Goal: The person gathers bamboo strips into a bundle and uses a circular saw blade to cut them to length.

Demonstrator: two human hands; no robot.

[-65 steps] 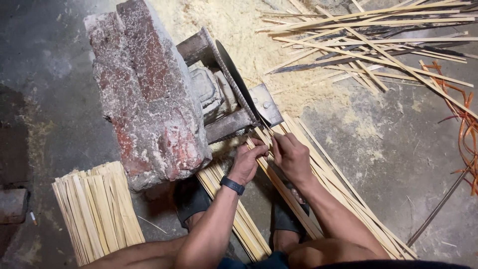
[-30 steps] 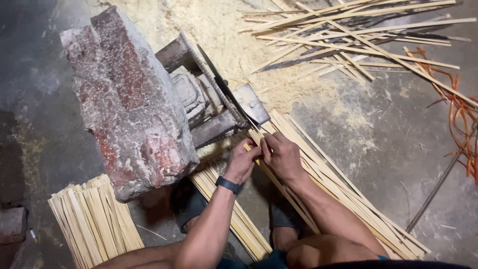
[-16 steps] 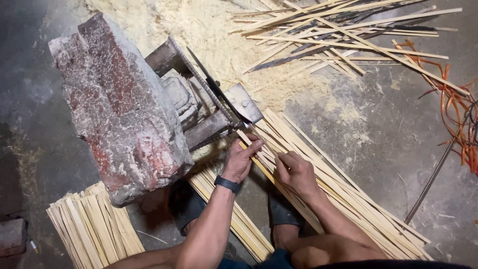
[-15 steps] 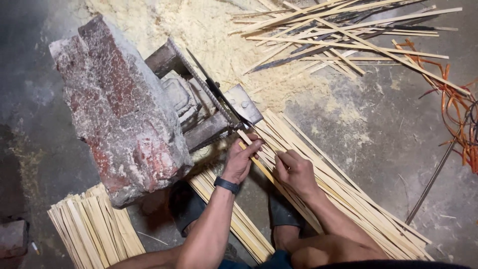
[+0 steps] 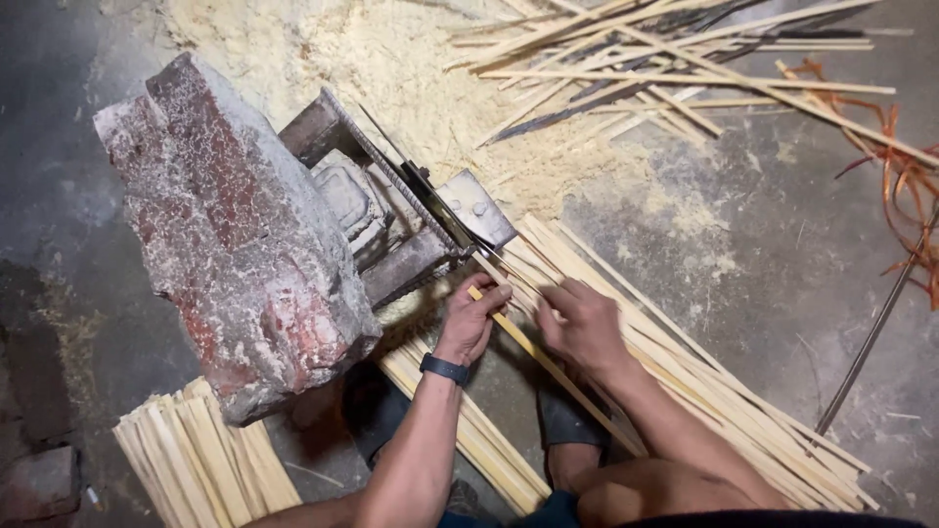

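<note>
Left hand (image 5: 471, 323) was curled around a strip (image 5: 548, 362), gripping it near its upper end; a dark band (image 5: 445, 368) sat on that wrist. Right hand (image 5: 579, 323) lay just beside it at 3 o'clock, fingers bent over the same strip and the pile; blurred, so whether it gripped or only pressed I could not tell

The strip ran from the blade (image 5: 445, 200) at 11 o'clock down toward 5 o'clock, crossing between the two hands, its upper tip close to the metal block (image 5: 476, 207)

Cutter body (image 5: 367, 210) was weighted by a large reddish brick slab (image 5: 230, 235) at 9 o'clock of the hands

Pile of strips (image 5: 743, 411) lay on the floor (image 5: 763, 254) from the block toward 4 o'clock, beneath the right forearm. A cut bundle (image 5: 201, 460) lay at 8 o'clock. Sawdust (image 5: 391, 59) spread at 12 o'clock, loose sticks (image 5: 665, 59) at 1 o'clock, orange cord (image 5: 905, 186) at 3 o'clock
</note>
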